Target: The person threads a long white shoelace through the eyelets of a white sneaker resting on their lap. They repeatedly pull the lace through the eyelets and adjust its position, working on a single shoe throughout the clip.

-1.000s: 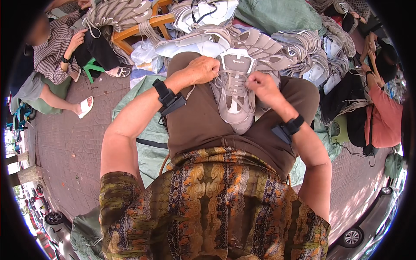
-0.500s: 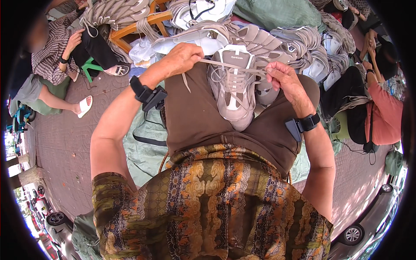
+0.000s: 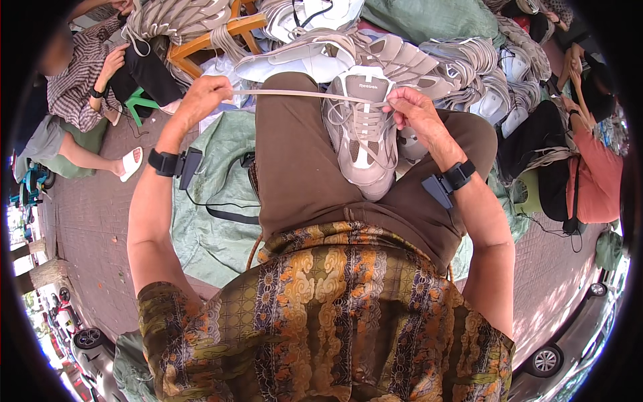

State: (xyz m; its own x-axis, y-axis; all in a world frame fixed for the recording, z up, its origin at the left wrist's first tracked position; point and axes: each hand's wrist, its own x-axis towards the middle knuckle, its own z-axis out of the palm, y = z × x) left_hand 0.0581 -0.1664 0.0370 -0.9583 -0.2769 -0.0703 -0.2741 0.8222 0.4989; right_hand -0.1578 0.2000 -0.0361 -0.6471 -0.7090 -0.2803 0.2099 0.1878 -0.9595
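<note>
Between my knees stands a grey and white sneaker [image 3: 362,151], toe toward me, with laces threaded through its lower part. A flat beige shoelace [image 3: 295,92] is stretched almost level above my left knee to the shoe's upper part. My left hand [image 3: 209,98] pinches the lace at its far left, out beyond the knee. At the shoe's right side, my right hand [image 3: 414,110] has thumb and fingers closed on the lace near the tongue. Part of a second grey shoe [image 3: 412,144] shows behind, mostly hidden by the sneaker and my right arm.
Stacks of grey shoe uppers [image 3: 402,67] lie just past my knees. A wooden stool [image 3: 218,39] stands far left among them. Green sheeting [image 3: 204,234] spreads beneath me. People sit at left and right; a person in a checked shirt [image 3: 77,87] is nearest on the left.
My left hand has moved far to the left, drawing a longer stretch of lace taut across my knee. My right hand has shifted slightly left, closer to the tongue.
</note>
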